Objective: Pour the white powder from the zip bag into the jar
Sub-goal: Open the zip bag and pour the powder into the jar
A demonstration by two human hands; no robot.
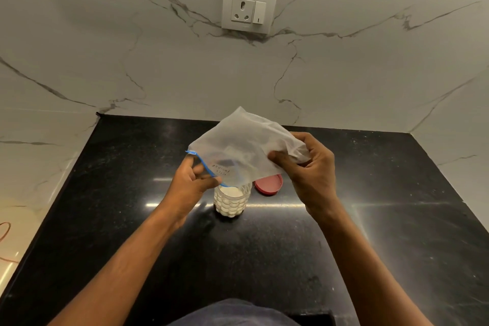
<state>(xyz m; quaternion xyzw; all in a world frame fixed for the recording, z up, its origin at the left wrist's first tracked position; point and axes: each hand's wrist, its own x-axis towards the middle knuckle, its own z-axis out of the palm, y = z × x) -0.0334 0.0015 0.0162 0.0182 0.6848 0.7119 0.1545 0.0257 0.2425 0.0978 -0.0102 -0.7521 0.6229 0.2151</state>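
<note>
A clear zip bag [239,145] with a blue zip strip hangs tilted over the jar, its open mouth pointing down at the jar's rim. My left hand [191,184] pinches the bag's mouth at the blue strip. My right hand [308,167] grips the bag's raised bottom corner. The bag looks nearly flat, with only a faint white film inside. The bubble-textured clear jar [230,202] stands upright on the black counter [383,219], open and almost full of white powder.
A red lid [270,185] lies flat on the counter just right of the jar and behind it. A marble wall with a white socket and switch plate [249,8] rises behind. Marble walls close the counter on the left and right.
</note>
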